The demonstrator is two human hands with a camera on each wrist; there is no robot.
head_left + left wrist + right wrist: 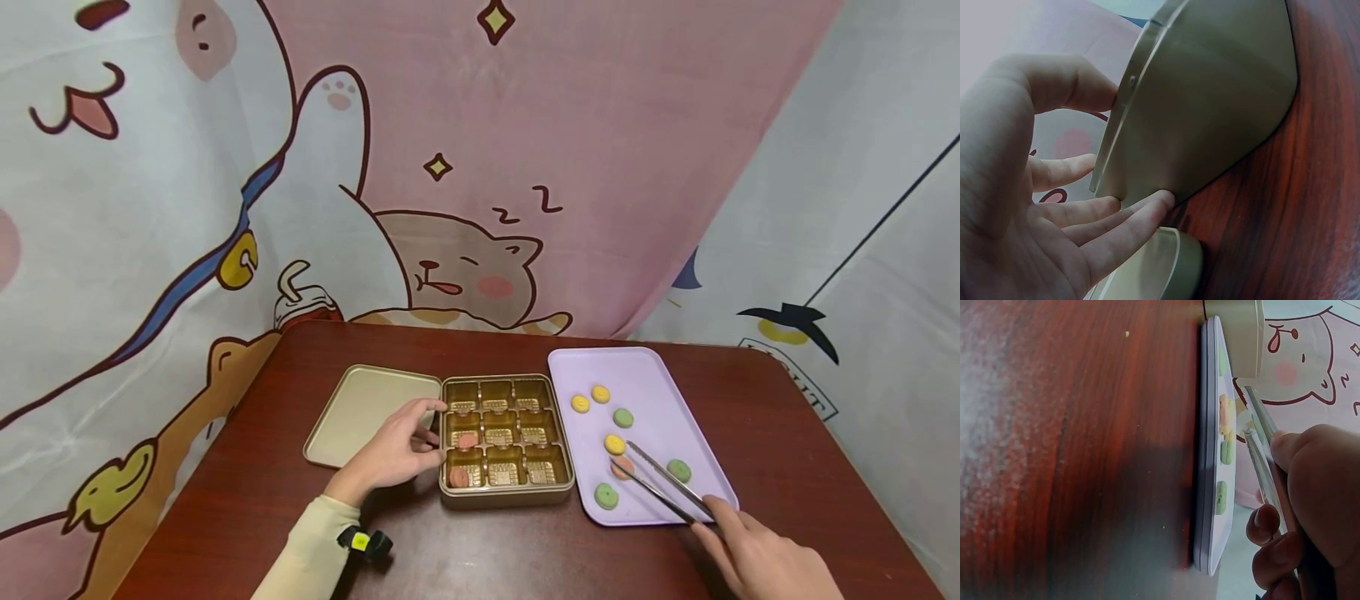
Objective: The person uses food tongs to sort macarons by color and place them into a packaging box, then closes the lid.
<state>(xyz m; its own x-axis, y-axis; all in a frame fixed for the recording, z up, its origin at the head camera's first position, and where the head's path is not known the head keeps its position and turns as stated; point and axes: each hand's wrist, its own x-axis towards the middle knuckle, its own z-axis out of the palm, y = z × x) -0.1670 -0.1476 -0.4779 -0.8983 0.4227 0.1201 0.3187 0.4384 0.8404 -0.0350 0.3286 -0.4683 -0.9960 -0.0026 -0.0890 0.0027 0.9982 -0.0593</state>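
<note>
A gold tin with a grid of compartments stands mid-table. Pink macarons lie in its left column: one in the middle compartment, another in the front one. My left hand touches the tin's left side, thumb and fingertips spread along rim and wall. With my right hand I grip metal tongs, whose tips are apart over a lilac tray. Below one tip sits a pink-orange macaron, right by a yellow macaron. The right wrist view shows the fingers curled round the tongs.
The tin's lid lies flat to its left, partly behind my left hand. Also on the tray are green macarons and two yellow ones toward the back. A printed cloth hangs behind the brown table.
</note>
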